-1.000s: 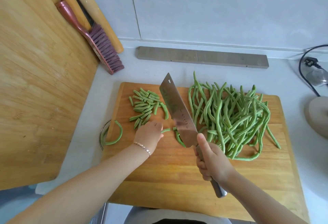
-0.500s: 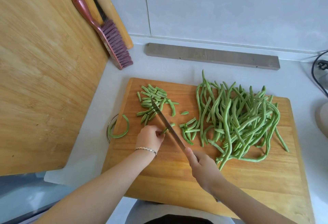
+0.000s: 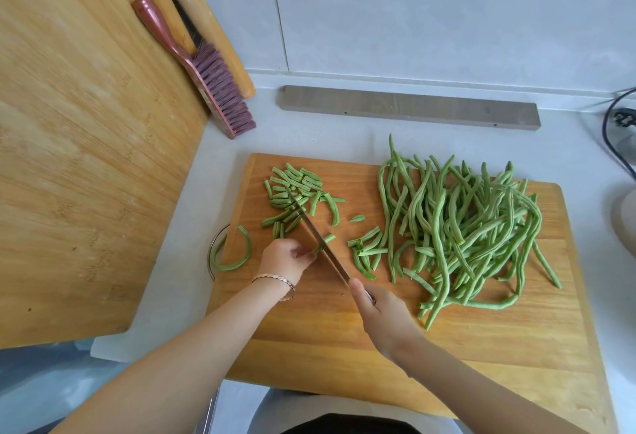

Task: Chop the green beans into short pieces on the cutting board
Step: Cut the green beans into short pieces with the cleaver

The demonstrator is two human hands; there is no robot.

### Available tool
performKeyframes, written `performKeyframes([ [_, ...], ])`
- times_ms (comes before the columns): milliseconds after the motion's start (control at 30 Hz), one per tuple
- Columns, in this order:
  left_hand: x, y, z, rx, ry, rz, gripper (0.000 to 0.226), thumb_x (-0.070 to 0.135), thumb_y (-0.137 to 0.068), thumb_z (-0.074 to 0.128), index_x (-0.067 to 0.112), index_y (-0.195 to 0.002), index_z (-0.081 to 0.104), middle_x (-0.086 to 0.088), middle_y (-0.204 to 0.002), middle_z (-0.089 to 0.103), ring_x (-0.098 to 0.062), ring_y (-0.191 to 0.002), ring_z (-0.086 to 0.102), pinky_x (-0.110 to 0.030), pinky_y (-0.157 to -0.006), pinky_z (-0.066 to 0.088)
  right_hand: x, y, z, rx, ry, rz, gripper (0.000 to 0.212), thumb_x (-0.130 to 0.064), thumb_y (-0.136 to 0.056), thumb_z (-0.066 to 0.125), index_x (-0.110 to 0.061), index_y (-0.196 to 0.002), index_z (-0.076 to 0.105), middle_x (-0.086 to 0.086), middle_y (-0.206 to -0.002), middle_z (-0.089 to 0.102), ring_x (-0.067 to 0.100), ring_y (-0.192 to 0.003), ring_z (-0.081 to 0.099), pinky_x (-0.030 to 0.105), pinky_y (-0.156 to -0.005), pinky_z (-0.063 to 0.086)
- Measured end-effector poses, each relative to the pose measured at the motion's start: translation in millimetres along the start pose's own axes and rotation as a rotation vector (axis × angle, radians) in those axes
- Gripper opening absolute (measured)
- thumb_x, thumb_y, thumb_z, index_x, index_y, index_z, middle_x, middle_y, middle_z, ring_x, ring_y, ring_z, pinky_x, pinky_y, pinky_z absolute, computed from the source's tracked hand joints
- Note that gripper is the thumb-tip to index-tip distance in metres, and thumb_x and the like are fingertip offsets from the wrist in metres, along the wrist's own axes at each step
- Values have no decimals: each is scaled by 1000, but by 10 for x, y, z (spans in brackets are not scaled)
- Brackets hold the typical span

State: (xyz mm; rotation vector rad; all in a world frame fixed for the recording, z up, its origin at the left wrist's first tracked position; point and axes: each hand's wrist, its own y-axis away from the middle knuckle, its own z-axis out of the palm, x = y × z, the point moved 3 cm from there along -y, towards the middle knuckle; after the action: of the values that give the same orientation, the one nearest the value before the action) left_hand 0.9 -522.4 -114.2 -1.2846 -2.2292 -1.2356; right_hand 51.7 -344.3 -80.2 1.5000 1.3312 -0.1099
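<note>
Green beans mostly lie whole; the knife the right hand grips has dropped onto the stub the left hand pinches.

Pretty clearly a home kitchen – a pale worktop runs up to a white tiled wall, and a wooden cutting board sits on it with a heap of long green beans on one side and a little pile of cut pieces on the other. A knife lies across it. Two wooden rolling pins and a pink-handled brush lean in the corner by a big bamboo board stood on edge – plus a black plug and cord off to the right
</note>
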Motion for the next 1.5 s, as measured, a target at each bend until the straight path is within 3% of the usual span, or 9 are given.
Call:
performKeyframes([
  [133, 23, 99, 53, -42, -73, 82, 16, 23, -83, 67, 8, -90, 71, -7, -89, 70, -18, -78, 61, -22, -71, 45, 164, 109, -50, -10, -19, 16, 47, -54, -94, 29, -15, -68, 34, -1, -60, 32, 14, -55, 31, 28, -56, 27],
  [300, 68, 220, 246, -43, -169, 152, 19, 24, -83, 67, 12, -97, 72, 0, -99, 70, -11, -93, 61, -14, -76, 41, 376, 241, -157, -18, -21, 66, 48, -55, -93, 29, -14, -71, 38, 1, -62, 32, 13, -54, 29, 28, -56, 25],
  [600, 62, 208, 272, 31, -304, 195, 18, 24, -84, 64, 15, -98, 71, -1, -100, 69, -16, -92, 63, -24, -80, 48, 255, 211, -107, -7, 54, 80, 49, -56, -94, 26, -15, -68, 32, 0, -60, 32, 17, -58, 35, 30, -58, 28],
  [800, 97, 142, -13, 283, -320, 241, 13, 14, -84, 61, 9, -94, 64, -7, -92, 60, -23, -83, 59, -26, -67, 43, 155, 102, -139, -22, -227, 95, 49, -58, -93, 30, -15, -71, 38, -5, -48, 31, 11, -40, 27, 23, -42, 26],
  [967, 269, -104, -193, 335, -505, 266, 26, 18, -85, 57, 9, -110, 58, -14, -109, 55, -31, -100, 49, -35, -83, 40, -43, 83, -428, 64, -382, 26, 49, -56, -93, 31, -15, -68, 37, -13, -40, 29, 11, -40, 22, 22, -43, 21],
  [1167, 504, 120, 428, 89, -882, 925, 47, 53, -84, 46, 24, -121, 48, -8, -136, 42, -29, -129, 34, -49, -107, 27, -160, 165, -757, 180, -467, -5, 55, -58, -89, 31, -8, -67, 37, -12, -39, 25, 7, -34, 21, 17, -36, 20],
  [1267, 542, 111, 699, -69, -1019, 1133, 52, 56, -70, 65, 23, -109, 60, -8, -124, 56, -28, -119, 50, -53, -99, 37, -176, 202, -858, 217, -499, -23, 47, -61, -84, 32, -22, -60, 40, -10, -42, 24, 7, -33, 22, 18, -35, 21],
  [1367, 599, -7, 636, -29, -1054, 1119, 40, 46, -64, 75, 19, -93, 68, -8, -107, 64, -26, -97, 64, -49, -88, 48, -158, 201, -922, 234, -481, -26, 51, -63, -83, 31, -19, -58, 32, -8, -44, 23, 8, -35, 21, 19, -38, 20],
  [1500, 537, -237, 346, 47, -1011, 1096, 48, 36, -63, 78, 15, -100, 56, -9, -96, 65, -23, -76, 65, -37, -68, 55, -111, 189, -958, 230, -507, 2, 52, -60, -88, 30, -16, -61, 31, -1, -49, 21, 11, -37, 19, 22, -41, 17],
])
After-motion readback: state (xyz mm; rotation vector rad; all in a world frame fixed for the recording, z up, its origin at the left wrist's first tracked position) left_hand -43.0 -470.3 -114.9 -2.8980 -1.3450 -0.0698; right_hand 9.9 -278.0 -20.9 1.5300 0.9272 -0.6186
